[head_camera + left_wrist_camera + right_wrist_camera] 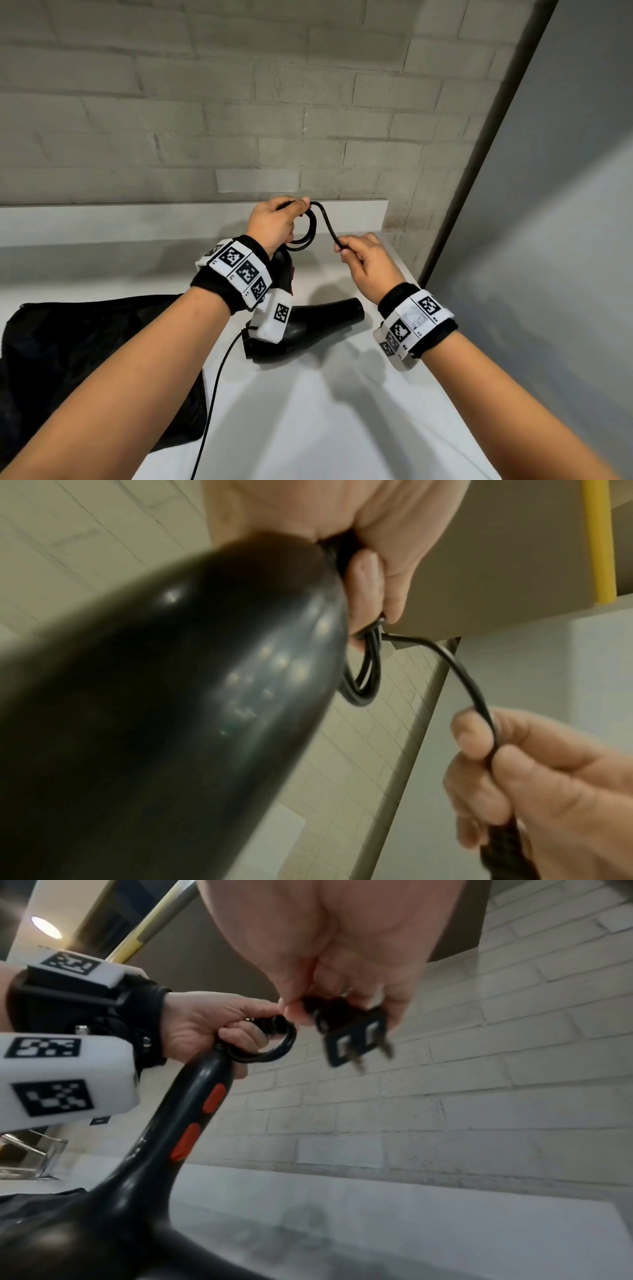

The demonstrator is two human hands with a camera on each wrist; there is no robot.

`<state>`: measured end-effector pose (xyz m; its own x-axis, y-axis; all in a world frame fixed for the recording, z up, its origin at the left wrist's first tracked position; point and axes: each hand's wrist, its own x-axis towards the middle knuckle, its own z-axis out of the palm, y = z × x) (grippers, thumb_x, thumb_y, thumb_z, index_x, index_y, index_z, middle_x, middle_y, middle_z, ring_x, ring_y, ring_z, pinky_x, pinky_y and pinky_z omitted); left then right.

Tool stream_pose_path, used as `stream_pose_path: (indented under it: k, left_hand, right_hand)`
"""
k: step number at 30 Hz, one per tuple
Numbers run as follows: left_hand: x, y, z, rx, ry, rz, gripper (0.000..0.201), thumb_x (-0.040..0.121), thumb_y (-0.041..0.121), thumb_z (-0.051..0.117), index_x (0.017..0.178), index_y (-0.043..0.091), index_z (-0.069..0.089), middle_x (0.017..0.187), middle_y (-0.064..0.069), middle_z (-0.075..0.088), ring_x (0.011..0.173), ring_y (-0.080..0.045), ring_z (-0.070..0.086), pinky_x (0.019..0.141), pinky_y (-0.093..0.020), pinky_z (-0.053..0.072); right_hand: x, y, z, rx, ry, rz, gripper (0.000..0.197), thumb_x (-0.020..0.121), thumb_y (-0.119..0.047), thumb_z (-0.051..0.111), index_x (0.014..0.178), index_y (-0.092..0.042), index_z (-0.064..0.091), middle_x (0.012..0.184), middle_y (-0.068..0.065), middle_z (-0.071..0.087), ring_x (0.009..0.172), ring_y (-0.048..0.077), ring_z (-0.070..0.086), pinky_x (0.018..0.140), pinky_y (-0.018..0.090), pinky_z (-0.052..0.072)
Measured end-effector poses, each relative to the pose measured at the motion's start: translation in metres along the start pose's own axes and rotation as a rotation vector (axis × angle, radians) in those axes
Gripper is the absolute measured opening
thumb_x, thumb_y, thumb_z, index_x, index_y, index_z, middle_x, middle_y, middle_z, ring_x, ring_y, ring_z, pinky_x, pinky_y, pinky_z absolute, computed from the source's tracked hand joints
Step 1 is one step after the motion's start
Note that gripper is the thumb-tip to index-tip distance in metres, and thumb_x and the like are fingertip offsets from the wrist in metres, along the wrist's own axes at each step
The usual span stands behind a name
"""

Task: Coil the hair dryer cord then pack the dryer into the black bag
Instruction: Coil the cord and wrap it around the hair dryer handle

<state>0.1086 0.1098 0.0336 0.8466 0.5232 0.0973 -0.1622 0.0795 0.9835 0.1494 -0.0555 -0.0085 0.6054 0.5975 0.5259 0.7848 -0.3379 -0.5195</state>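
Dryer (pixel 308 322): black, its handle end up in the left hand (pixel 274 222), its barrel lying low on the white surface (pixel 308 411) under that wrist.
Cord (pixel 327 222): several small loops already gathered at the handle top; one short free run arches across to the right hand (pixel 368 260).
Left hand: closed around the handle end and the loops together, thumb pinning them.
Right hand: fingers pinching the cord just behind the plug (pixel 356 1039), whose prongs point away from the palm.
Bag (pixel 85 359): black, lying flat on the surface below the left forearm, mouth not clearly seen.
Step, as I judge it: the last loop.
Doing it well: bring the plug end round to match the loops already made, lay it under the left thumb, and let go only once the thumb has it.
Risk: slackening the left grip would let the coil spring open.
Next: keep the coil pinched while heading for the bag.
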Motion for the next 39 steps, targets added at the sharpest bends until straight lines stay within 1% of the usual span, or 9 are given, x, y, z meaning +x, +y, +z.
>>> stream_pose_path:
  k: [2,6,10,20,24,29,34,37,39]
  left_hand:
    - [-0.001,0.000,0.000,-0.015,0.021,0.015,0.019,0.086,0.014,0.062,0.067,0.012,0.059,0.031,0.013,0.029,0.026,-0.003,0.020,0.031,-0.011,0.017]
    - [-0.001,0.002,-0.001,-0.003,0.056,0.037,0.014,0.087,0.015,0.060,0.074,0.011,0.059,0.027,0.011,0.033,0.024,-0.004,0.022,0.030,-0.010,0.020]
    - [-0.003,0.002,-0.002,-0.002,0.064,0.052,0.009,0.088,0.015,0.059,0.089,0.006,0.061,0.027,0.010,0.037,0.024,-0.004,0.024,0.030,-0.010,0.020]
    - [-0.010,0.003,0.010,0.013,0.021,0.059,0.015,0.089,0.014,0.056,0.075,0.017,0.062,0.032,0.011,0.047,0.023,-0.003,0.029,0.030,-0.010,0.022]
    - [-0.012,0.006,0.009,0.021,-0.008,0.045,0.014,0.090,0.016,0.054,0.077,0.015,0.060,0.027,0.010,0.041,0.022,-0.003,0.030,0.030,-0.010,0.021]
    - [-0.018,0.009,0.015,0.069,-0.047,0.043,0.015,0.091,0.011,0.050,0.081,0.015,0.060,0.027,0.014,0.043,0.024,0.000,0.036,0.031,-0.008,0.025]
    - [-0.019,0.006,0.015,0.014,-0.104,-0.010,0.020,0.091,0.013,0.051,0.077,0.018,0.063,0.041,0.006,0.035,0.026,-0.003,0.024,0.030,-0.012,0.020]
    - [-0.022,0.006,0.016,-0.007,-0.146,-0.025,0.018,0.091,0.012,0.052,0.079,0.018,0.064,0.050,-0.001,0.030,0.028,-0.002,0.021,0.031,-0.012,0.017]
    - [-0.023,0.007,0.017,-0.024,-0.162,-0.032,0.019,0.091,0.010,0.051,0.079,0.017,0.063,0.041,0.005,0.031,0.027,-0.002,0.020,0.031,-0.012,0.016]
  right_hand:
    - [-0.002,0.002,0.004,-0.070,0.011,0.004,0.022,0.088,-0.016,0.048,0.100,-0.010,0.065,0.093,0.003,0.061,0.088,0.016,0.048,0.081,0.029,0.039]
    - [0.005,-0.014,-0.001,0.079,-0.102,0.121,0.015,0.090,-0.008,0.050,0.099,-0.008,0.061,0.084,-0.002,0.049,0.065,0.010,0.051,0.073,0.031,0.049]
    - [0.018,-0.031,-0.014,0.223,-0.139,0.154,0.023,0.088,0.000,0.047,0.079,-0.020,0.052,0.068,-0.005,0.049,0.046,-0.003,0.049,0.048,0.006,0.038]
    - [0.045,-0.051,-0.008,0.495,0.187,0.078,0.036,0.086,0.008,0.042,0.073,-0.026,0.043,0.064,0.004,0.048,0.039,-0.001,0.047,0.040,0.013,0.039]
    - [0.042,-0.044,0.006,0.382,0.205,0.071,0.037,0.082,0.008,0.045,0.071,-0.027,0.041,0.075,0.008,0.051,0.051,0.006,0.051,0.053,0.017,0.044]
    - [0.034,-0.042,0.017,0.060,0.074,0.003,0.011,0.078,0.006,0.054,0.088,0.001,0.056,0.082,0.011,0.051,0.074,0.017,0.047,0.066,0.011,0.039]
    - [0.038,-0.036,0.015,0.071,0.236,0.153,0.030,0.080,-0.009,0.060,0.105,-0.002,0.045,0.093,0.004,0.047,0.076,0.014,0.044,0.066,0.017,0.035]
    - [0.043,-0.031,0.013,0.149,0.124,0.157,0.035,0.082,0.000,0.052,0.116,-0.001,0.046,0.115,0.015,0.054,0.098,0.018,0.051,0.092,0.031,0.044]
    - [0.044,-0.026,0.014,0.115,0.056,0.124,0.042,0.081,0.003,0.044,0.122,-0.001,0.048,0.130,0.015,0.050,0.120,0.023,0.045,0.108,0.026,0.031]
